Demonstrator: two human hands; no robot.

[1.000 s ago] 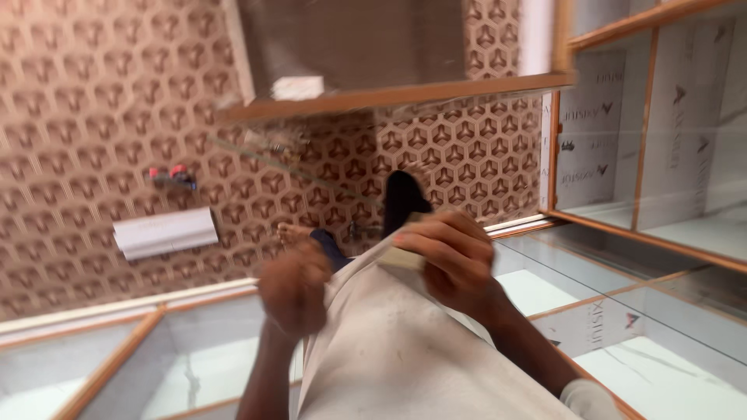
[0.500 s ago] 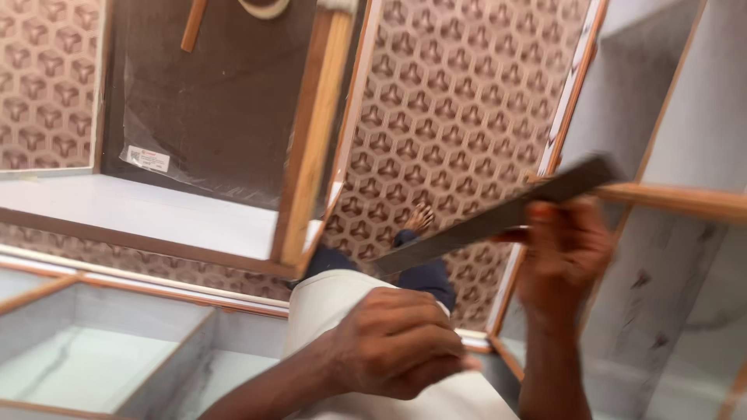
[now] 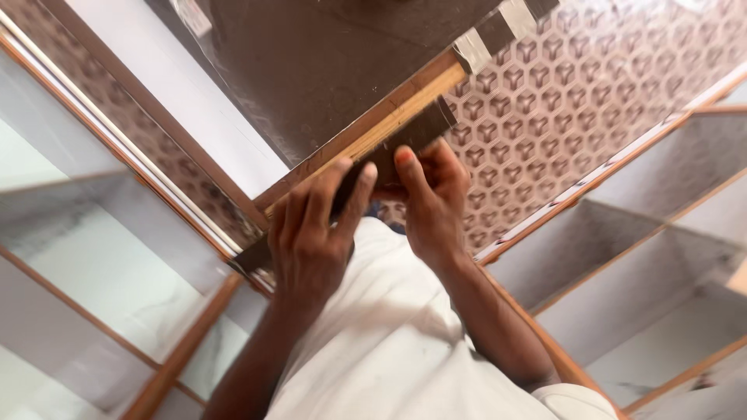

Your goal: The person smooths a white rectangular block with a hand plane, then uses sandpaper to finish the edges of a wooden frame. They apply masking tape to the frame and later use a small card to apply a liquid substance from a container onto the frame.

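Both hands are up against the edge of a dark wooden board [image 3: 311, 85], pressing a thin dark strip [image 3: 405, 140] along its pale raw edge [image 3: 373, 128]. The left hand [image 3: 311, 241] sits at about seven o'clock from the centre of the view, fingers curled over the strip with the thumb spread wide, so it is closed loosely around the strip and the board's edge. The right hand [image 3: 432, 198], just beside it toward three o'clock, pinches the strip between thumb and fingertips and holds it flat to the edge.

The strip runs from about one o'clock down toward eight o'clock, following the edge. Near the hands it lies against the board; above them, bare pale wood shows beside it, so I judge the strip is placed but not yet seated along the whole length. The upper run and the lower end near the orange-trimmed shelf frame [image 3: 187, 350] look left to press.

Half a second ago the right hand alone held the strip out in the air, well apart from the board, while the left lay on the white cloth [image 3: 373, 342] over the lap. Now both hands have come up and the strip meets the edge. Patterned wall tiles [image 3: 576, 101] fill the background.
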